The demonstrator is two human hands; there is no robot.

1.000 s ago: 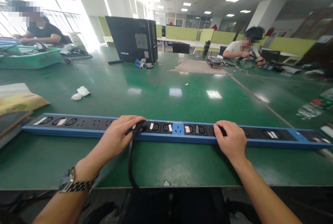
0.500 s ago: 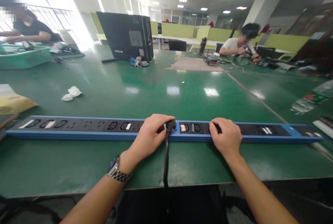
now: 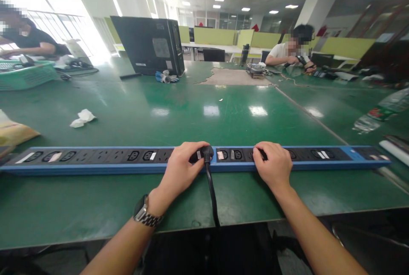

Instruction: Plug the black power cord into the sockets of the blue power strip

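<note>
A person's left hand [image 3: 182, 166] is pinching a black plug [image 3: 207, 153], fingers bent and thumb nearly meeting them, over the middle of a long blue-and-black power strip [image 3: 107, 155]. The strip is lying parallel to the near edge of a green desk [image 3: 153, 128], set slightly in from it. A black cord [image 3: 211, 194] is trailing from the plug over that edge; how far the plug is sitting in its socket cannot be told. To its right, the right hand [image 3: 275, 162] is resting half-curled on the strip; whether it is gripping anything under its fingers cannot be told. A watch [image 3: 145, 212] is circling the left wrist. Toward the desk's far edge, a black computer tower [image 3: 150, 47] is standing with 1 bundle of gloves [image 3: 166, 77] lying beside it. Crumpled tissue [image 3: 83, 118] is lying toward the left edge, and a plastic bottle [image 3: 380, 112] is showing near the right edge. Beyond, 2 other people are working: 1 in dark clothing [image 3: 33, 40] at far left, 1 in a pale shirt [image 3: 277, 53] at far right.
</note>
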